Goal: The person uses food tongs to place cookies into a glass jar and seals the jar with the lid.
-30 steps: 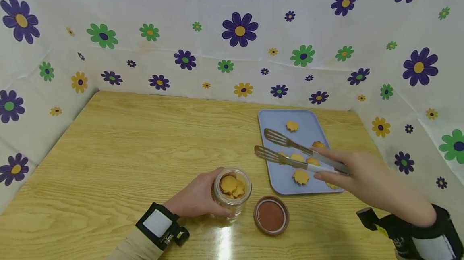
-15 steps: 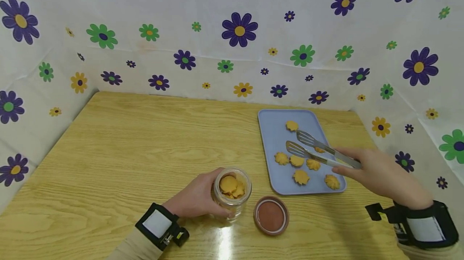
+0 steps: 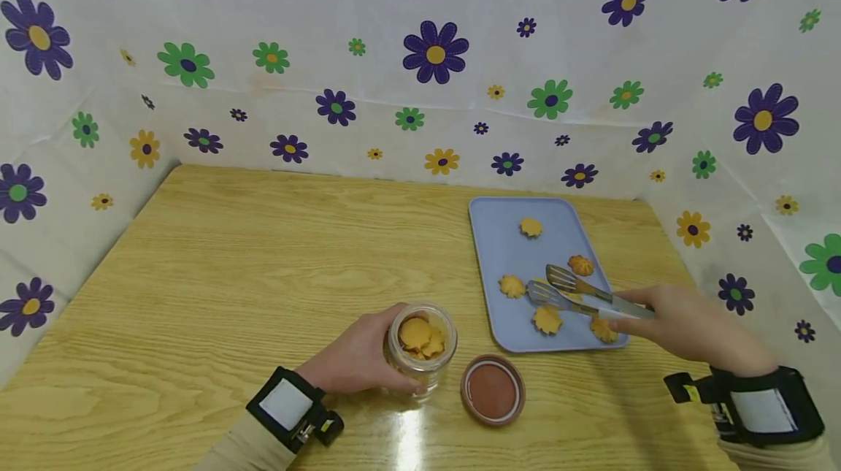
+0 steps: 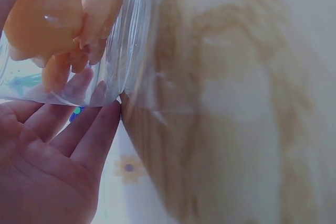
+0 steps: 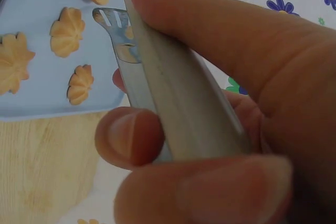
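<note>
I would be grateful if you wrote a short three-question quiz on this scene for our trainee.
1. True or false: the lid lies on the table, off the jar.
2. Which hand holds the tongs? (a) left (b) right (c) both
3. Fill in the gap: the left hand holds the jar, which contains ____.

Key:
1. True; the jar's mouth is uncovered.
2. (b), the right hand.
3. Cookies.

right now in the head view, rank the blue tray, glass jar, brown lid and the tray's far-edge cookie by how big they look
1. Blue tray, by far
2. Glass jar
3. Brown lid
4. Far-edge cookie, smallest
</note>
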Demonstrator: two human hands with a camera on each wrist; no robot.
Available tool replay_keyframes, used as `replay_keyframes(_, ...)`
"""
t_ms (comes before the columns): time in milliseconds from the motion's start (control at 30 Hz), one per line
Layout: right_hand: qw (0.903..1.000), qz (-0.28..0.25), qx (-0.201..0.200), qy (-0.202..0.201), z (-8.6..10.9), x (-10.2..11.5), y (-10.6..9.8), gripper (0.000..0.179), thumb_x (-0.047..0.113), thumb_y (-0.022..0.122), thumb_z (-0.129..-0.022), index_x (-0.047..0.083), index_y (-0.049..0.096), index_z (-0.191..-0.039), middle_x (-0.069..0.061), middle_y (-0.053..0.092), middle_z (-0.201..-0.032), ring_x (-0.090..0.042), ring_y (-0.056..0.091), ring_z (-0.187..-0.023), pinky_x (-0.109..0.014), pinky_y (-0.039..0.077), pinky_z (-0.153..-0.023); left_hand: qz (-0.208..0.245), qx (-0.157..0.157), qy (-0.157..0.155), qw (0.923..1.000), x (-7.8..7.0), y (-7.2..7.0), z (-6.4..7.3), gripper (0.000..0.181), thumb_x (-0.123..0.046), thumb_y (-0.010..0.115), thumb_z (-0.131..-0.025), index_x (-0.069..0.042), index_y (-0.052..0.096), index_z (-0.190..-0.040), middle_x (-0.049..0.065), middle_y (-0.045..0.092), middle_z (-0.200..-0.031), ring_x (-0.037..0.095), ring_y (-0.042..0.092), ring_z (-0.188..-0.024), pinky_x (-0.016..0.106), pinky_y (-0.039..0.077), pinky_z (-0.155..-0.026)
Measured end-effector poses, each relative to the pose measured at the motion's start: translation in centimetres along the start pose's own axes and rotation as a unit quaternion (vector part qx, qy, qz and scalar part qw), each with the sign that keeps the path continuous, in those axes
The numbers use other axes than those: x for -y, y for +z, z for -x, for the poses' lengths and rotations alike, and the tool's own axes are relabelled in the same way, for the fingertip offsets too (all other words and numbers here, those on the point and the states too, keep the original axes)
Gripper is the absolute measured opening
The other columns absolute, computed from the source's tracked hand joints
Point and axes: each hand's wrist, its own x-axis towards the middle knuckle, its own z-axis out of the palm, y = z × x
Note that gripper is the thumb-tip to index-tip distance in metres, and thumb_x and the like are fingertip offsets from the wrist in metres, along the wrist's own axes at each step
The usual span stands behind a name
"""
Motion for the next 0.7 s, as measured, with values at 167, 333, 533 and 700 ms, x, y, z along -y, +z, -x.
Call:
replay_keyframes(167, 0.9998, 0.001, -0.007, -0.018, -0.26, -0.29, 0.31, 0.079, 0.054, 0.064, -0.093, -0.009, 0.060, -0.139, -0.029, 0.070, -0.117, -0.025, 0.059, -0.083, -0.037, 0.044, -0.061, -0.003, -0.001, 0.006, 1.0000, 0.00, -0.02, 0.00, 0.093, -0.040, 0.095, -0.064, -0.019, 0.055, -0.145, -0.012, 0.067, -0.126, 0.010, 0.062, -0.117, 0.046, 0.051, -0.104)
replay_keyframes(333, 0.9997, -0.004, -0.010, -0.024, -0.40, -0.33, 0.56, 0.073, 0.048, 0.066, -0.093, -0.011, 0.061, -0.137, -0.016, 0.069, -0.100, -0.019, 0.052, -0.069, -0.034, 0.037, -0.056, -0.004, 0.002, 0.001, 1.0000, -0.05, -0.05, -0.06, 0.092, -0.040, 0.095, -0.064, -0.020, 0.055, -0.145, -0.013, 0.067, -0.125, 0.008, 0.062, -0.117, 0.044, 0.051, -0.104)
replay_keyframes(533, 0.9995, -0.010, -0.003, -0.029, -0.38, -0.21, 0.63, 0.070, 0.045, 0.066, -0.095, -0.012, 0.061, -0.136, -0.013, 0.068, -0.096, -0.018, 0.051, -0.066, -0.032, 0.036, -0.054, -0.003, 0.003, 0.003, 1.0000, -0.05, -0.04, -0.11, 0.093, -0.041, 0.095, -0.064, -0.020, 0.055, -0.145, -0.013, 0.067, -0.125, 0.008, 0.062, -0.117, 0.044, 0.050, -0.104)
replay_keyframes(700, 0.9994, -0.009, -0.007, -0.034, -0.29, -0.15, 0.81, 0.068, 0.043, 0.066, -0.095, -0.012, 0.061, -0.136, -0.012, 0.067, -0.093, -0.016, 0.048, -0.062, -0.032, 0.035, -0.053, 0.000, 0.003, 0.003, 1.0000, 0.01, -0.04, -0.11, 0.093, -0.041, 0.095, -0.064, -0.020, 0.055, -0.145, -0.014, 0.066, -0.125, 0.008, 0.061, -0.118, 0.044, 0.050, -0.105)
